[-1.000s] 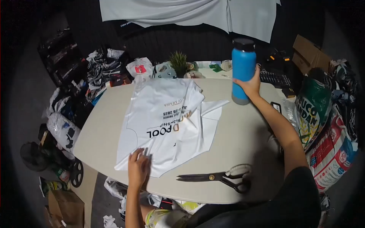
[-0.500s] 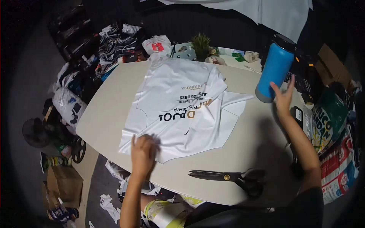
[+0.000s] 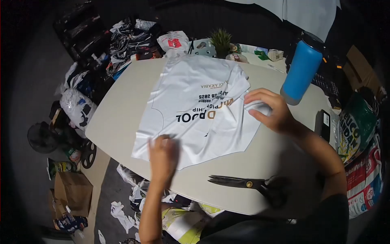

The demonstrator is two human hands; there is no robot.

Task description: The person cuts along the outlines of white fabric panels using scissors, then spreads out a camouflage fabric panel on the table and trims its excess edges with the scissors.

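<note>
- Under and all around the white fabric: one pale table (image 3: 105,118), near edge partly covered by the arms.
- Beyond the white fabric, to the upper right: hanging white cloth (image 3: 310,16), cut off by the top of the view.
- Spread across the middle of the table: one piece of white fabric (image 3: 178,93), printed, some lettering broken up by folds; lower left edge partly hidden by a hand.
- Beyond the white fabric's right edge: one blue bottle (image 3: 302,73), dark-lidded, on the table; gripped by the right hand a second ago, now free.
- Nearer than the white fabric, to its lower right: one pair of scissors (image 3: 250,184), handles sunk in shadow and hard to make out.
- At the white fabric's right edge: right hand (image 3: 276,114), shifted over from the bottle, thumb and fingers curved and well parted around a fabric flap; contact impossible to tell.
- Over the white fabric's lower left edge: left hand (image 3: 163,156), blurred, fingers bent; grip or looseness impossible to tell.
- Just beyond the white fabric's far edge: one green plant (image 3: 221,40), base partly hidden.
</note>
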